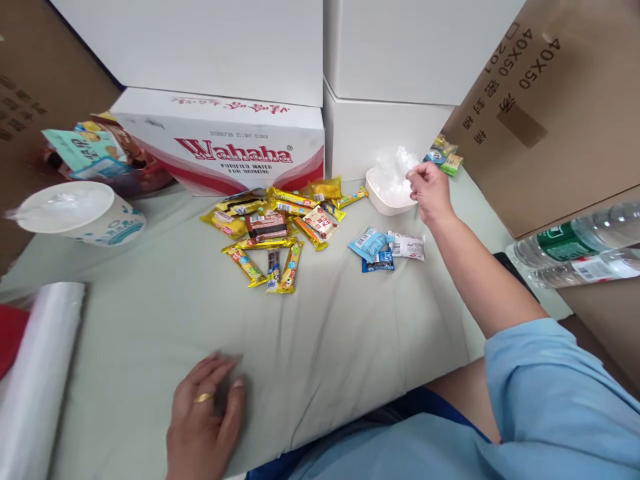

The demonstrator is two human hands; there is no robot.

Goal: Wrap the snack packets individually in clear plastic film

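My right hand (431,190) reaches to the far side of the table, its fingers pinching the edge of a clear plastic bag (395,172). That bag stands crumpled inside a small white bowl (390,208). Just in front of the bowl lie a light blue snack packet (371,244), a white packet (409,246) and a dark blue packet (379,261). My left hand (206,407), with a ring on one finger, rests near the table's front edge. Its fingers and thumb are apart, with nothing held.
Several yellow-wrapped snacks (280,220) lie mid-table before a Wahaha carton (235,147). On the left are a paper tub (100,223) lined with plastic and a plastic roll (43,380). Two bottles (583,237) lie at right, near a cardboard wall (565,127).
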